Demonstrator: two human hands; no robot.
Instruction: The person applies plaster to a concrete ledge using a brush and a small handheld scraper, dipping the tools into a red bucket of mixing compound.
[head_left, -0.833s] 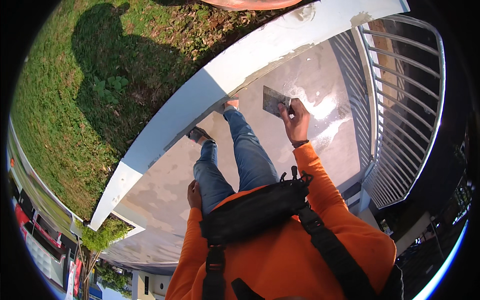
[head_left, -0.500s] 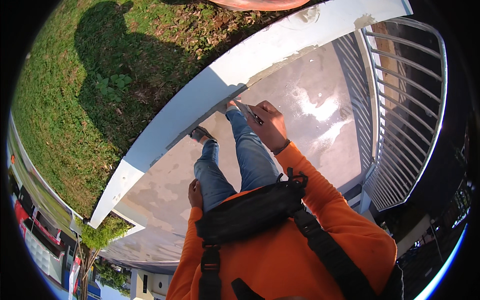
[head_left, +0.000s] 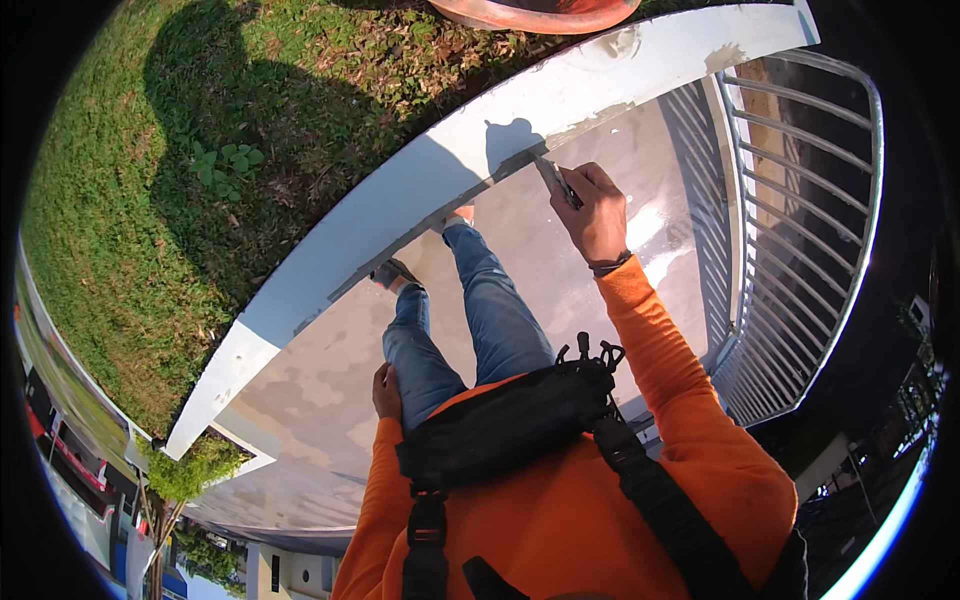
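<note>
My right hand (head_left: pixel 598 215) is closed around a putty knife (head_left: pixel 549 174) with a flat blade and a dark handle. The blade's tip meets the inner edge of the low white curb (head_left: pixel 390 205), where a band of wet grey cement (head_left: pixel 408 236) runs along it. A shadow of the hand and tool falls on the curb top. My left hand (head_left: pixel 387 392) rests against my left thigh, its fingers lying along the jeans and partly hidden; it holds no tool that I can see.
A smooth grey floor (head_left: pixel 620 170) with damp patches lies inside the curb. Metal railing (head_left: pixel 800 230) stands at right. Grass (head_left: pixel 110 190) grows beyond the curb, and an orange-red round bowl (head_left: pixel 540 12) sits at the top. My feet are close to the curb.
My right hand has moved right and slightly farther away along the curb with the putty knife. My left hand stays at the thigh. The whole view has shifted slightly.
</note>
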